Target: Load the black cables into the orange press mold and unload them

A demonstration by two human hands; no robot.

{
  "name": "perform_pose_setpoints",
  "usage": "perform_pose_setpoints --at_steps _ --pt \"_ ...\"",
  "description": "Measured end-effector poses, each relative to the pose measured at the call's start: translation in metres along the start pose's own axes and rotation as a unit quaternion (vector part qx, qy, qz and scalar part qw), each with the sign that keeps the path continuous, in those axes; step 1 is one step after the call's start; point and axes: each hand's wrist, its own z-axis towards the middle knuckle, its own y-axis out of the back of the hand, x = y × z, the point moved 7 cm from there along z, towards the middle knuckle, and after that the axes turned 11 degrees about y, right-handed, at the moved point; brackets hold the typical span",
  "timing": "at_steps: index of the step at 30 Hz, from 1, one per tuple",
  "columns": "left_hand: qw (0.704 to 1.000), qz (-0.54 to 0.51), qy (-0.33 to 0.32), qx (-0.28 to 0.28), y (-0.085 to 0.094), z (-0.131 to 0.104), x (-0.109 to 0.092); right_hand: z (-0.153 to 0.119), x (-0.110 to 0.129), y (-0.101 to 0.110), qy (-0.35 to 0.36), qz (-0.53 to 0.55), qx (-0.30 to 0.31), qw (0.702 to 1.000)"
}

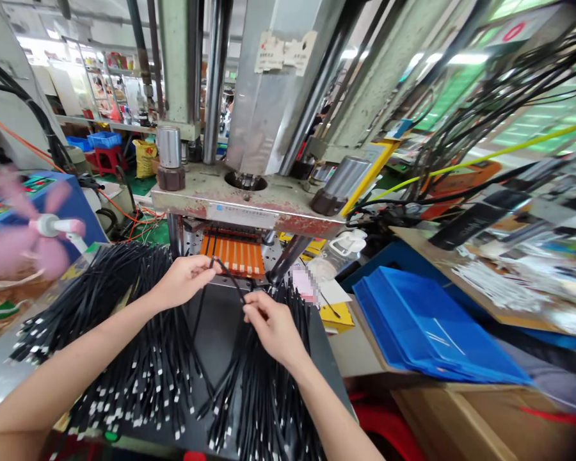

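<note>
Between my two hands stretches a black cable (231, 276), held up in front of the press. My left hand (189, 280) pinches it near the orange slotted fixture (237, 255). My right hand (271, 318) grips it lower down, thumb and fingers pressed together. Under my left arm lies a large bundle of black cables (139, 358) with pale metal ends. A second bundle of black cables (264, 397) lies below my right hand. Both bundles rest on a dark tabletop (214, 323).
The press plate (249, 211) and its columns stand just ahead. A pink fan (33, 224) blurs at left. To the right are blue plastic sheets or trays (427, 330), a clear plastic jug (338, 253) and a cardboard box (461, 422). Black hoses hang at upper right.
</note>
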Motion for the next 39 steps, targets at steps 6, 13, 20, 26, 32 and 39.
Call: perform_pose_setpoints --at_steps 6,13,20,26,32,39 --pt "0.993 -0.103 -0.025 0.049 -0.013 0.008 -0.041 0.015 0.013 -0.015 0.021 0.075 -0.07 0.995" --pt "0.993 -0.106 -0.043 0.036 -0.005 0.017 -0.048 0.015 0.022 -0.031 0.065 0.092 -0.025 0.993" --pt "0.968 0.008 -0.204 -0.15 0.029 0.032 -0.092 0.036 0.011 -0.044 0.092 -0.039 0.044 0.994" --pt "0.927 0.107 -0.325 -0.152 0.021 0.027 -0.112 0.117 -0.043 -0.012 0.016 -0.068 -0.074 0.995" --pt "0.94 0.286 -0.179 -0.055 -0.014 0.038 -0.003 0.157 -0.073 -0.008 -0.031 -0.064 -0.073 0.995" --pt "0.851 0.484 -0.199 0.039 -0.038 0.019 0.039 0.149 -0.066 -0.012 -0.011 -0.083 -0.02 0.996"
